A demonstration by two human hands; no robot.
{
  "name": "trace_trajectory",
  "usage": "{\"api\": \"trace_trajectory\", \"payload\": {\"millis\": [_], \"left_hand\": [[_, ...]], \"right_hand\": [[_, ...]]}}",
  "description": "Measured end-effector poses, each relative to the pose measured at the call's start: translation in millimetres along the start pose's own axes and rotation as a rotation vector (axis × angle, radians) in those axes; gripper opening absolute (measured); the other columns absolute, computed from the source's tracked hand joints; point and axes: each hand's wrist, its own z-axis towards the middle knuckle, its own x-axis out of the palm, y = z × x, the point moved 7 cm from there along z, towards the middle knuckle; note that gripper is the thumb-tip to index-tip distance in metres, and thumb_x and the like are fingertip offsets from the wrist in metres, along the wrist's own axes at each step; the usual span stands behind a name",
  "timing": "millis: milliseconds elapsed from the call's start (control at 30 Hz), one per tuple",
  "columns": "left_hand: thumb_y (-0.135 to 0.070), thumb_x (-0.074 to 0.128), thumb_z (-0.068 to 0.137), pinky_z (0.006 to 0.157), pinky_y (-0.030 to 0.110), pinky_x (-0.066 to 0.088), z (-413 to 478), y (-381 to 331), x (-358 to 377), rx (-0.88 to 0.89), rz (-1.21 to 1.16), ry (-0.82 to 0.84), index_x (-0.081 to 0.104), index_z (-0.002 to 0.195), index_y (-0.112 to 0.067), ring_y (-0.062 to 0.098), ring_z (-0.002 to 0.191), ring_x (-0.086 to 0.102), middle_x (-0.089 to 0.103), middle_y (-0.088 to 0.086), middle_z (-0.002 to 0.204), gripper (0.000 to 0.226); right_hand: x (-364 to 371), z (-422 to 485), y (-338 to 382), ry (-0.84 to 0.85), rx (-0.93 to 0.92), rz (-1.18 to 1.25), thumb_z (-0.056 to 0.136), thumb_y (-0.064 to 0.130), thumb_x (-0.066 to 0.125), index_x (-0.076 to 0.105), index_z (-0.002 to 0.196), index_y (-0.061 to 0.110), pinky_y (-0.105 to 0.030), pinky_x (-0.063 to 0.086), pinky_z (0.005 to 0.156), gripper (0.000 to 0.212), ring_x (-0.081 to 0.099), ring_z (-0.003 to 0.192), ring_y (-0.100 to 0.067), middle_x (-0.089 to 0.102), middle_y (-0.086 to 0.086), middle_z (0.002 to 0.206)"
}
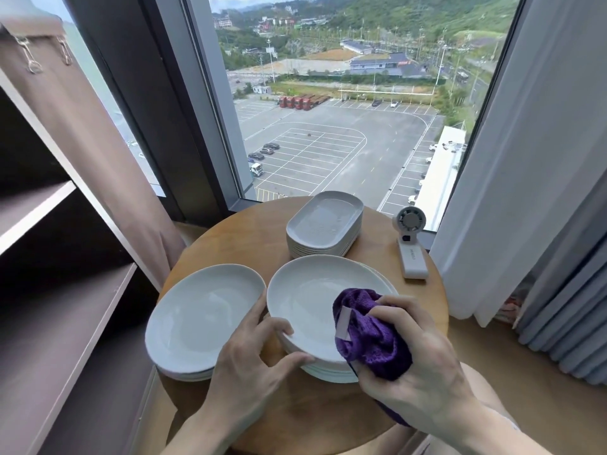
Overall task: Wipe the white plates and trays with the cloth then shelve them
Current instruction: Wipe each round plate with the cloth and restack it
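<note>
the left hand (249, 366) is gripping the near rim of the top plate (312, 300) on the right-hand stack, while the right hand (417, 356) is clutching the bunched purple cloth (371, 336) against its inside. the trays (325, 221) are sitting stacked just behind on the surface (249, 238).

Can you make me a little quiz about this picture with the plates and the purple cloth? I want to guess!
1. Which hand holds the purple cloth? A) left hand B) right hand C) neither
2. True or false: the tray stack sits closer to the person than the middle plate stack.
3. Fill in: the left hand grips the rim of the top ___ on the middle plate stack.

Key: 1) B. 2) False; the tray stack is on the window side. 3) plate.
</note>
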Motion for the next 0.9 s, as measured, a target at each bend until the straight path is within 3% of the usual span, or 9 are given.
{"api": "trace_trajectory", "payload": {"millis": [67,267,400,500,600,700,800,900], "left_hand": [[-0.058,0.077,0.068,0.096,0.002,0.035,0.6,-1.1,-3.0,-0.012,-0.042,-0.036,0.061,0.089,-0.038,-0.013,0.133,0.043,0.043,-0.037,0.147,0.033],[-0.052,0.078,0.070,0.092,-0.001,0.036,2.5,-4.0,-11.1,-0.031,-0.167,-0.083,0.064,0.089,-0.032,-0.018,0.130,0.043,0.046,-0.044,0.139,0.031],[-0.052,0.082,0.067,0.098,0.010,0.047,2.0,-0.3,-11.9,-0.118,-0.295,-0.101,0.068,0.091,-0.028,-0.009,0.129,0.051,0.054,-0.036,0.137,0.037],[-0.056,0.086,0.067,0.100,0.012,0.047,0.6,3.4,-14.6,-0.192,-0.327,-0.119,0.071,0.091,-0.029,-0.012,0.137,0.040,0.042,-0.035,0.149,0.039],[-0.050,0.084,0.066,0.099,0.012,0.047,2.5,3.3,-17.1,-0.203,-0.385,-0.124,0.071,0.088,-0.025,-0.009,0.137,0.043,0.048,-0.029,0.148,0.035],[-0.044,0.083,0.067,0.101,0.018,0.049,4.8,4.2,-15.0,-0.265,-0.493,-0.080,0.067,0.082,-0.019,0.001,0.126,0.058,0.066,-0.016,0.132,0.033],[-0.036,0.082,0.068,0.089,0.017,0.054,6.9,2.1,-16.2,-0.284,-0.555,-0.064,0.064,0.075,-0.017,0.013,0.109,0.069,0.074,0.001,0.111,0.027],[-0.033,0.081,0.069,0.078,0.016,0.053,7.5,0.1,-18.3,-0.305,-0.589,-0.067,0.066,0.073,-0.015,0.017,0.090,0.071,0.073,0.008,0.093,0.024]], "right_hand": [[-5.5,2.6,-0.5,-0.035,-0.009,-0.001,0.065,0.040,0.088,0.067,0.112,0.023,-0.030,0.055,0.088,0.054,0.064,0.111,-0.013,0.057,0.009,0.123],[-13.0,4.5,13.2,-0.084,-0.142,-0.061,0.064,0.038,0.088,0.067,0.113,0.024,-0.036,0.056,0.088,0.055,0.065,0.111,-0.023,0.059,0.000,0.125],[-18.0,3.4,16.0,-0.152,-0.126,0.010,0.066,0.036,0.088,0.068,0.111,0.017,-0.028,0.052,0.094,0.053,0.064,0.115,-0.022,0.059,-0.002,0.125],[-26.1,5.8,14.1,-0.216,-0.099,0.068,0.066,0.032,0.088,0.066,0.112,0.019,-0.025,0.049,0.097,0.053,0.063,0.116,-0.022,0.058,-0.003,0.125],[-35.1,10.1,8.5,-0.285,-0.033,0.112,0.067,0.035,0.087,0.065,0.113,0.018,-0.024,0.048,0.098,0.054,0.063,0.115,-0.023,0.060,-0.002,0.125],[-41.1,13.5,2.0,-0.332,0.052,0.142,0.070,0.041,0.084,0.064,0.113,0.022,-0.016,0.046,0.094,0.051,0.064,0.111,-0.016,0.062,0.002,0.120],[-41.9,13.6,-12.3,-0.365,0.263,0.278,0.066,0.051,0.082,0.063,0.108,0.040,-0.014,0.049,0.081,0.048,0.068,0.096,-0.013,0.069,0.006,0.107],[-39.5,9.4,-31.2,-0.416,0.439,0.439,0.061,0.055,0.082,0.067,0.105,0.042,-0.019,0.056,0.071,0.047,0.072,0.081,-0.014,0.075,0.005,0.093]]}}
